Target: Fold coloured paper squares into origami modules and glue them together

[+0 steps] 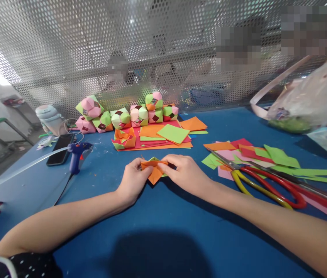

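Note:
Between my two hands is a small folded piece of orange and green paper (155, 177), its orange point facing down toward me. My left hand (133, 179) pinches its left side, thumb across the orange front. From the right, my right hand (185, 172) grips the other side with thumb and fingers. Just beyond them lies a partly built orange and green paper shape (124, 138), beside a stack of coloured sheets with a green square (174, 133) on top. Finished folded paper balls (139, 116) in pink, green and orange stand in a row behind.
Red-and-yellow-handled scissors (256, 181) lie right among paper scraps (280, 155). A blue glue gun (75, 158), a phone (60, 150) and a pale bottle (49, 119) are at left. Perforated metal mesh (73, 46) closes the table's back; a plastic bag (310, 92) sits back right.

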`<action>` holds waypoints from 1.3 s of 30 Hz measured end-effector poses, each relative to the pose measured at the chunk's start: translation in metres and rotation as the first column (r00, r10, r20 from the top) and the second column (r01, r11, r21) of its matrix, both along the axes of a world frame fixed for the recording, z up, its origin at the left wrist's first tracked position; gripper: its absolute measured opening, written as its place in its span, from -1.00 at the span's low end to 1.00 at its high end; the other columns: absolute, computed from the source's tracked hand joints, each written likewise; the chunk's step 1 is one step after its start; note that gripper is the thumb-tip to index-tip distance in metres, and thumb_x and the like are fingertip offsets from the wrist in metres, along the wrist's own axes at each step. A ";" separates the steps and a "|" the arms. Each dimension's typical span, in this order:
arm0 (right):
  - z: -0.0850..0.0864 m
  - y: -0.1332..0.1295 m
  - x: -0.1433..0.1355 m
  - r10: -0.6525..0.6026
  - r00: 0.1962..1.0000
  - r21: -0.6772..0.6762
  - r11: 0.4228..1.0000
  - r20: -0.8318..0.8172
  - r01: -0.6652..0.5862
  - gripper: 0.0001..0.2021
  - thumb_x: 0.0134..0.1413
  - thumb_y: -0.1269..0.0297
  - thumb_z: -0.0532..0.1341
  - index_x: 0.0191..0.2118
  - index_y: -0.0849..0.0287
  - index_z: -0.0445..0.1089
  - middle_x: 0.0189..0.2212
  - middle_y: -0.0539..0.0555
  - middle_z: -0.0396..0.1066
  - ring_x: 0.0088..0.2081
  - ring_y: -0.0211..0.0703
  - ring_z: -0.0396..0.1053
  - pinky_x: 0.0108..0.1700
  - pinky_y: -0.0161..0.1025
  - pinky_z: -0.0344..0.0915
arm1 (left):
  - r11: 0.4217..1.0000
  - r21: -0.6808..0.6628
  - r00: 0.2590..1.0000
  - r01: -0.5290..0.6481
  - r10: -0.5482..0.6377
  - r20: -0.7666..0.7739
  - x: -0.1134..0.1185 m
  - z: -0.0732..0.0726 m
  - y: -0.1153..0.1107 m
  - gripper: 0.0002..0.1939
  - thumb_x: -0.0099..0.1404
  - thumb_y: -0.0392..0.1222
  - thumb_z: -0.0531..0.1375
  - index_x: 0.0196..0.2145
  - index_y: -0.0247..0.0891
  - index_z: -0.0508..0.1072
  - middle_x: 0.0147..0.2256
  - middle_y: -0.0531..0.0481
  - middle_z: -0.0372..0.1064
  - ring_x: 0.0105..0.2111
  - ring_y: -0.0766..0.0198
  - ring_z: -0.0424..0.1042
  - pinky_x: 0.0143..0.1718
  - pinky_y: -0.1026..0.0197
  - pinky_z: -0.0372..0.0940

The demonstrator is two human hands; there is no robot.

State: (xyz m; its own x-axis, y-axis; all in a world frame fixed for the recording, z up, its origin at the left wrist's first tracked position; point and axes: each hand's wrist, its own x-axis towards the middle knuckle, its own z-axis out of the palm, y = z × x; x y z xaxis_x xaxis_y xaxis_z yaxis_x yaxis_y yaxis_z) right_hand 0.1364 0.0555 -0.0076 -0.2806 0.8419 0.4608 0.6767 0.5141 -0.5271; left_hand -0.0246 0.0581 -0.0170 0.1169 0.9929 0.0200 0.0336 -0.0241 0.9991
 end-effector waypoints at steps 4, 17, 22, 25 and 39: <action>-0.002 0.002 0.001 0.017 0.999 0.011 1.000 0.045 -0.017 -0.84 0.13 0.35 0.11 -0.44 0.17 0.38 -0.50 0.00 0.42 -0.45 -0.24 0.30 -0.35 -0.27 0.16 | 0.996 0.036 0.995 0.078 -0.076 -0.065 0.001 0.003 -0.001 -0.84 0.08 -0.25 0.18 -0.33 -0.28 0.46 -0.39 0.05 0.41 -0.39 0.34 0.34 -0.32 0.31 0.22; -0.004 0.004 0.004 0.116 0.992 0.007 0.993 -0.047 -0.116 -0.77 0.20 0.35 0.05 -0.31 0.13 0.47 -0.33 0.03 0.51 -0.32 -0.19 0.42 -0.24 -0.20 0.24 | 0.998 -0.024 0.998 0.055 -0.056 -0.027 -0.001 -0.001 0.001 -0.80 0.09 -0.13 0.21 -0.41 -0.34 0.47 -0.47 0.02 0.39 -0.46 0.33 0.31 -0.38 0.28 0.21; -0.005 0.003 0.003 0.084 0.995 0.037 0.996 -0.051 -0.082 -0.78 0.18 0.36 0.06 -0.34 0.13 0.46 -0.38 0.00 0.51 -0.37 -0.21 0.40 -0.27 -0.23 0.23 | 0.998 -0.002 0.995 0.059 -0.059 -0.079 -0.001 -0.001 0.002 -0.82 0.08 -0.13 0.21 -0.42 -0.32 0.47 -0.47 0.02 0.40 -0.47 0.33 0.32 -0.39 0.28 0.22; -0.004 0.002 0.003 0.067 0.997 0.071 0.995 -0.039 -0.064 -0.78 0.18 0.35 0.06 -0.37 0.14 0.45 -0.43 0.00 0.49 -0.41 -0.23 0.37 -0.28 -0.25 0.21 | 0.998 0.015 0.994 0.064 -0.063 -0.087 -0.001 -0.001 0.001 -0.87 0.05 -0.20 0.21 -0.43 -0.31 0.46 -0.48 0.04 0.40 -0.48 0.34 0.32 -0.40 0.30 0.21; -0.002 -0.002 0.001 0.069 0.993 0.075 0.995 -0.098 -0.062 -0.79 0.16 0.31 0.09 -0.41 0.15 0.44 -0.42 0.01 0.50 -0.39 -0.22 0.38 -0.25 -0.25 0.21 | 0.999 0.031 0.995 0.037 -0.034 -0.094 0.001 0.005 -0.001 -0.88 -0.02 -0.33 0.16 -0.43 -0.30 0.42 -0.50 0.11 0.32 -0.52 0.41 0.26 -0.46 0.35 0.17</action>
State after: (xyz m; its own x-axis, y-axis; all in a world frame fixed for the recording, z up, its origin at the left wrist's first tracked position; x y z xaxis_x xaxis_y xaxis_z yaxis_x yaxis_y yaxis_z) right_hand 0.1373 0.0540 -0.0095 -0.2837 0.7867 0.5483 0.5858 0.5949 -0.5504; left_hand -0.0237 0.0573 -0.0115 0.1549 0.9871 0.0399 0.1251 -0.0597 0.9903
